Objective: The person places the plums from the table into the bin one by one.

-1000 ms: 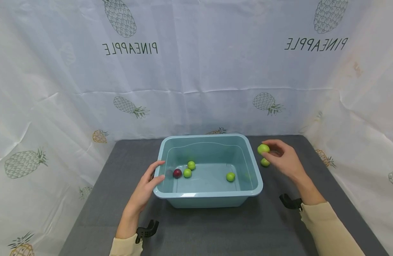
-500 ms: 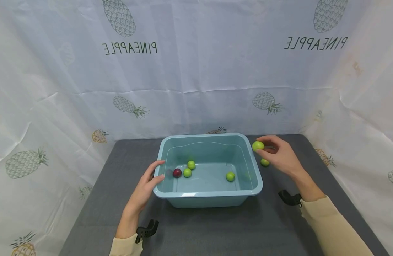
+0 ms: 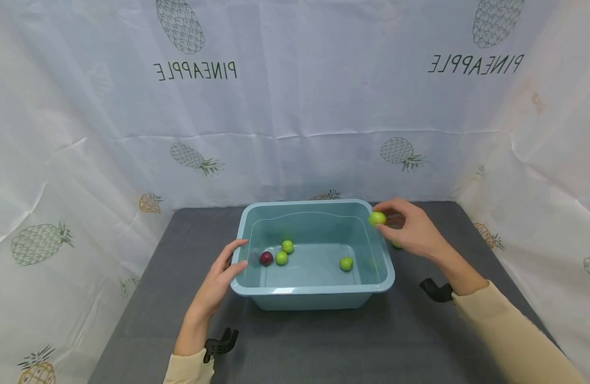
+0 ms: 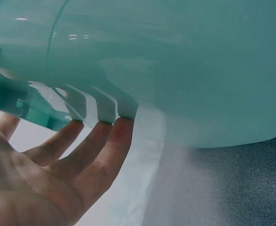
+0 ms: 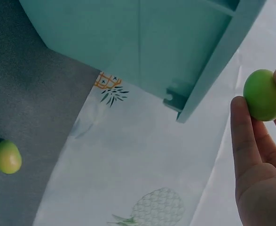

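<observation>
In the head view my left hand (image 3: 215,285) holds the left rim of a light blue plastic basin (image 3: 314,291), thumb over the rim. The left wrist view shows its fingertips against the basin's outer wall (image 4: 199,84). My right hand (image 3: 412,229) pinches a smooth oval green fruit (image 3: 377,218) between thumb and fingers, over the basin's right rim in the head view. Inside the basin lie a dark red fruit (image 3: 266,258) and, among the green ones, a fruit (image 3: 346,264) on the right and two more (image 3: 281,258) beside the red one.
Another green fruit (image 5: 7,157) lies on the dark grey table (image 3: 295,346) to the right of the basin, partly hidden by my right hand in the head view. A white pineapple-print cloth (image 3: 295,106) hangs behind the table and along both sides.
My right hand has moved left with the green fruit, from beside the basin to its right rim. My left hand and the basin have stayed put.
</observation>
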